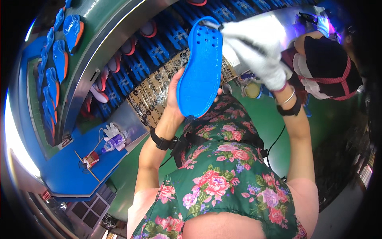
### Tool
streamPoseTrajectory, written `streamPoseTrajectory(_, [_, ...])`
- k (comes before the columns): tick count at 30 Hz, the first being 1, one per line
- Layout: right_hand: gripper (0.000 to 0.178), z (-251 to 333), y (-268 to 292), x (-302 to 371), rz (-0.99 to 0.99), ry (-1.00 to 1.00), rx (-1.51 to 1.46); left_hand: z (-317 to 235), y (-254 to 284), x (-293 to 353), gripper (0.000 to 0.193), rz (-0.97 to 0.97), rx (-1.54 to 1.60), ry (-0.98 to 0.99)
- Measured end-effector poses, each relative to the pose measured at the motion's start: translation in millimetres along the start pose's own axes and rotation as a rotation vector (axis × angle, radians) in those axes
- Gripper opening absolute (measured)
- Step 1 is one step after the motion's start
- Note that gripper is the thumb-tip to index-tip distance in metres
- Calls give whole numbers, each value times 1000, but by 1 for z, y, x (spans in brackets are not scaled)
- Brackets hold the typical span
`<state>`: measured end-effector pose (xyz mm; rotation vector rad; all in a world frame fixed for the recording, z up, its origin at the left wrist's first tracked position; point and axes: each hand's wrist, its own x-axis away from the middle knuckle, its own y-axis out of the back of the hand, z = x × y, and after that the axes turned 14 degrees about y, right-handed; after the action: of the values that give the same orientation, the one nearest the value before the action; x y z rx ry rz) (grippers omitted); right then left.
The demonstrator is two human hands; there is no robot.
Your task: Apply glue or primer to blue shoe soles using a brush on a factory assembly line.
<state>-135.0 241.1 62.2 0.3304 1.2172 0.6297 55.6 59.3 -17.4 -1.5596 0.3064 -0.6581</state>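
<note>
My left hand [175,89] is bare and closed round a blue shoe sole [202,75] from below, fingertips showing at its right edge. The sole is tilted up with its hollow inner face towards me, a raised rim round it and several small round holes near the far end. My right hand [258,47], in a white glove and smeared by motion, is at the upper right of the sole. From its fingers a small dark-tipped tool [219,27] reaches the sole's far rim; most of the tool is hidden, so its kind is unclear.
Blue soles with orange edges [60,59] stand along a green belt at left. Behind are racks of blue soles and pink shoe parts [135,67]. Cardboard [159,85] covers the near edge. A bottle [114,141] lies on a blue table [63,167]. Another person [326,67] is at right.
</note>
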Motion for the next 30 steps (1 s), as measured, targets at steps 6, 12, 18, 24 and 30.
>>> streamPoseTrajectory(6, [27,99,-30,48,141,33,-349,-19,16,7,84,-125,40,-143])
streamPoseTrajectory(12, [18,95,-19,50,6,-484,-609,-23,21,10,92,-30,-15,-178])
streamPoseTrajectory(18, [12,98,-14,54,91,-804,-1167,-23,21,7,91,-70,-118,-214])
streamPoseTrajectory(24, [23,69,-2,16,-573,-749,-1202,2,8,-4,70,-134,-169,-93])
streamPoseTrajectory(30, [22,48,-31,-37,-392,-657,-1197,33,-5,-14,66,-262,-334,-28])
